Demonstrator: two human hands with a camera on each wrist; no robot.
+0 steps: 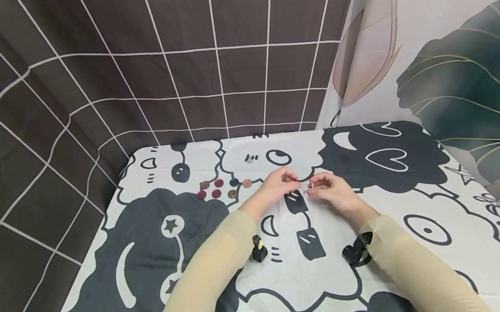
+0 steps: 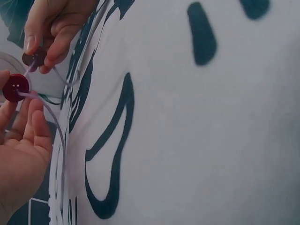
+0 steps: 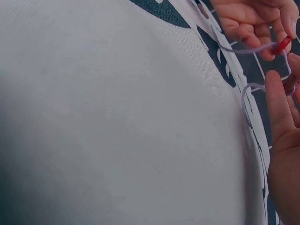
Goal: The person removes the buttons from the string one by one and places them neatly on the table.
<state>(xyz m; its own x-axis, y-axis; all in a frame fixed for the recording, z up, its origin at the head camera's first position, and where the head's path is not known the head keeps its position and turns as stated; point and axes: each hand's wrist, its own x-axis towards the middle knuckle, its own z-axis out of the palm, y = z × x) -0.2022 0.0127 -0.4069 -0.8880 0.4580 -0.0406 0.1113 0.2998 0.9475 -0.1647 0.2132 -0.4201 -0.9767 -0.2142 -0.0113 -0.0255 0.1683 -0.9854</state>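
Over the middle of the cloth, my left hand [image 1: 280, 182] and right hand [image 1: 330, 189] face each other a short way apart. The left hand pinches a round red button [image 2: 15, 87] by its edge, its small holes showing in the left wrist view. A thin light purple cord [image 2: 56, 123] passes through this button and hangs down in a curve. Between right thumb and fingers is a darker, brownish-red button [image 2: 35, 57], partly hidden by the fingertips. The cord runs between both buttons, and a loop of it [image 3: 244, 101] hangs by the right hand.
Left of the hands lie several loose buttons, among them a red one [image 1: 216, 193], a dark blue one [image 1: 234, 182] and a pinkish one [image 1: 247, 183]. A patterned black-and-white cloth [image 1: 329, 286] covers the table. Behind it hangs a dark gridded curtain [image 1: 244, 69].
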